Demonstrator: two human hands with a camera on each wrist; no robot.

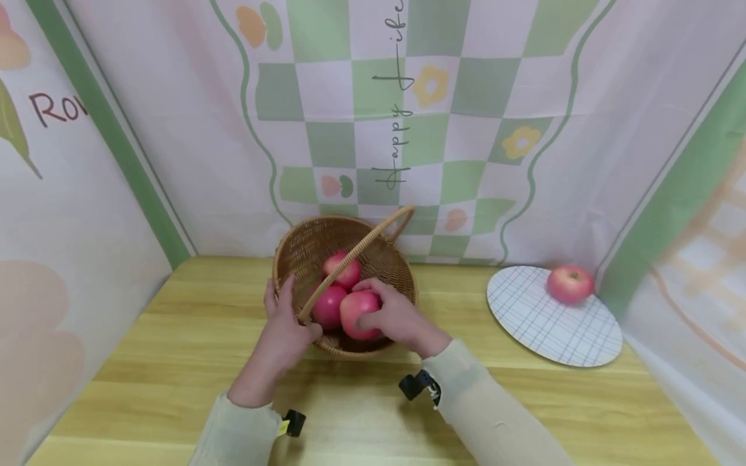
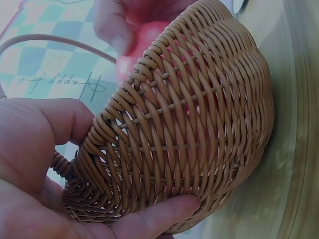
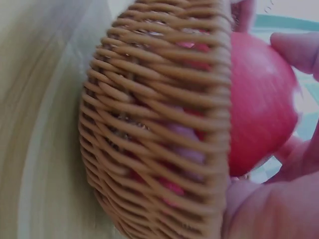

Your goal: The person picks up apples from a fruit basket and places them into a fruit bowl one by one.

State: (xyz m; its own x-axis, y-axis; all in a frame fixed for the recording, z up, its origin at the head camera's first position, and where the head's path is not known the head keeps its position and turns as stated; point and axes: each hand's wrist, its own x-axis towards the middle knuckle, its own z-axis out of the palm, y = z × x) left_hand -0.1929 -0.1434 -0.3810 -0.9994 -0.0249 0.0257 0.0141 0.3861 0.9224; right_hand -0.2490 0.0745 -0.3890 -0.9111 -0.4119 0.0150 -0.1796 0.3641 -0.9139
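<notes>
A brown wicker basket point(image 1: 402, 268) with an arched handle point(image 1: 367, 241) stands tilted toward me at the back of the table. My left hand point(image 1: 285, 336) grips its left rim beside the handle's base; in the left wrist view a finger point(image 2: 159, 214) lies along the outer weave. Inside the basket are a red apple point(image 1: 344, 268) at the back and another apple point(image 1: 328, 307) in front of it. My right hand point(image 1: 402, 317) holds a third apple point(image 1: 358, 315) at the basket's near right side. The right wrist view shows that apple point(image 3: 261, 104) bulging above the rim, fingers around it.
To the right lies an oval white plate point(image 1: 542, 323) with a blue grid pattern, an apple point(image 1: 571, 285) on its far edge. A curtain with green checks point(image 1: 428, 142) hangs behind the wooden table point(image 1: 350, 414). Printed panels stand on both sides.
</notes>
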